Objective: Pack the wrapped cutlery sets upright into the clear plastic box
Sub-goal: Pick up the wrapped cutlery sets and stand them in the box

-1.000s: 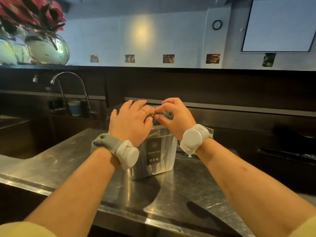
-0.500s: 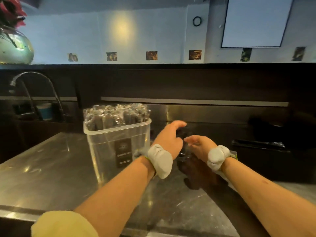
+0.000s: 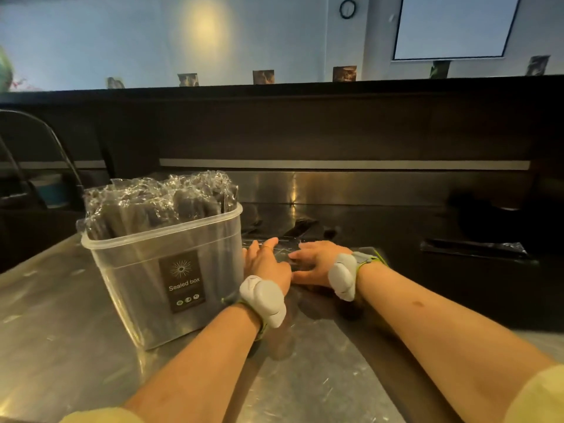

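**Steel counter: both hands leave the box for the loose sets**

On the steel counter (image 3: 76,331), the hands have dropped from the rim of the box (image 3: 137,285), where they were tucking a set in 1 second ago. They now meet low on the worktop. The box stands just to the left of the left hand (image 3: 265,264), nearly touching its wrist. It is crammed with upright sets (image 3: 152,206), whose wrapper tops stick up past the rim.

The loose sets (image 3: 287,250) lie flat under and between the 2 hands, their clear wrap glinting, and a few more dark shapes lie just beyond the fingertips. The left hand lies over the wrap with fingers stretched forward and grasps nothing that shows. The right hand (image 3: 317,267) reaches in from the other side, fingers above and thumb below. Whether it has closed on a set I cannot tell.

The last set appears to be placed and the next pickup is under way. With the box this full, little room seems left, so the next set may need wedging in at the side nearest the hands.
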A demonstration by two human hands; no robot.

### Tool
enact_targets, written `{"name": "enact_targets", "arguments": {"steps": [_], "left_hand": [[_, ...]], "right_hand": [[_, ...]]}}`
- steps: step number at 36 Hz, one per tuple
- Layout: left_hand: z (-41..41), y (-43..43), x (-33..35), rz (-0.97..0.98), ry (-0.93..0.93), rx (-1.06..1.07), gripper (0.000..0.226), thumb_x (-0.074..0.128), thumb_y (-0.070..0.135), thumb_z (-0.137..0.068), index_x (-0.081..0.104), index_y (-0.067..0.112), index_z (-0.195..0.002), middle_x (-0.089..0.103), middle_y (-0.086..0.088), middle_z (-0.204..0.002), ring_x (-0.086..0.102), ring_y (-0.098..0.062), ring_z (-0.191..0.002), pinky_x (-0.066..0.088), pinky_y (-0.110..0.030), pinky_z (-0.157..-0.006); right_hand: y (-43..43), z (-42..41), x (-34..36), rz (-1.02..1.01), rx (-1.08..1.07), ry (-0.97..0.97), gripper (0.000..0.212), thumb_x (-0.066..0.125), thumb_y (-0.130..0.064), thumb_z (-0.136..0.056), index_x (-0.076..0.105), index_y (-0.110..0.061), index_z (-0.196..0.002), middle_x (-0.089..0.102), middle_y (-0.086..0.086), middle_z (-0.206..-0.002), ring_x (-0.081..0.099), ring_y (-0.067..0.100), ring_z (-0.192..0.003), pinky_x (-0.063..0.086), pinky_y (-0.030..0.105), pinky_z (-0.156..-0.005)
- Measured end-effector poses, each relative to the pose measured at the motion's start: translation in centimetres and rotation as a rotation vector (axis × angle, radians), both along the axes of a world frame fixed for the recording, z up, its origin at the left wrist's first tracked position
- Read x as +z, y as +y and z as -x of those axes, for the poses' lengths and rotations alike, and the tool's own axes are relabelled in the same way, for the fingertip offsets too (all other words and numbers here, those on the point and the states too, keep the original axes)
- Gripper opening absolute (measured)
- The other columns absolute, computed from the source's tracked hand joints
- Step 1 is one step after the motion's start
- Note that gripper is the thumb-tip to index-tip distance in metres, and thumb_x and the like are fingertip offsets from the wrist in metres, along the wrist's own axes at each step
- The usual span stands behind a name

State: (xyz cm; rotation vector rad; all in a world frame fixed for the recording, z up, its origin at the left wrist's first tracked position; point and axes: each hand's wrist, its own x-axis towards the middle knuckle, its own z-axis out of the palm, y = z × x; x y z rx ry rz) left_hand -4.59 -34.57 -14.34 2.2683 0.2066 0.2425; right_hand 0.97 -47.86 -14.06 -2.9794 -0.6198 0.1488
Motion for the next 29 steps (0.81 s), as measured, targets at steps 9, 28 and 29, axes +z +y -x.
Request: {"name": "enact_targets", "arguments": {"steps": [9, 28, 29], "left_hand": [[-0.3, -0.5, 0.8, -0.159, 0.064, 0.068, 0.061, 0.051, 0.030, -0.093, 0.025, 0.032, -0.148, -0.006, -0.005, -0.161, -0.003, -0.030, -0.147, 0.013, -0.045, -0.116], [-4.5, -1.5, 0.2, -0.741, 0.203, -0.075, 0.049, 0.036, 0.053, -0.093, 0.046, 0.029, -0.134, 0.042, -0.004, -0.135, 0.038, -0.032, -0.126, 0.028, -0.055, -0.099], [-4.2, -1.9, 0.4, -0.769, 0.173, -0.104, 0.045, 0.038, 0.049, -0.093, 0.050, 0.029, -0.131, 0.045, -0.002, -0.132, 0.041, -0.030, -0.123, 0.030, -0.052, -0.098]], "right_hand": [[-5.4, 5.5, 4.5, 0.010, 0.007, 0.107, 0.037, 0.068, -0.046, -0.079, 0.065, -0.037, -0.115, 0.067, -0.013, -0.106, 0.062, 0.010, -0.097, 0.049, 0.023, -0.086], [-11.8, 2.8, 2.7, -0.192, -0.181, 0.082, 0.034, 0.069, -0.044, -0.080, 0.065, -0.027, -0.110, 0.057, -0.017, -0.087, 0.052, -0.001, -0.075, 0.040, 0.011, -0.063], [-11.8, 2.7, 2.7, -0.207, -0.180, 0.087, 0.031, 0.071, -0.041, -0.080, 0.067, -0.025, -0.106, 0.056, -0.018, -0.082, 0.052, -0.001, -0.071, 0.039, 0.008, -0.060]]}}
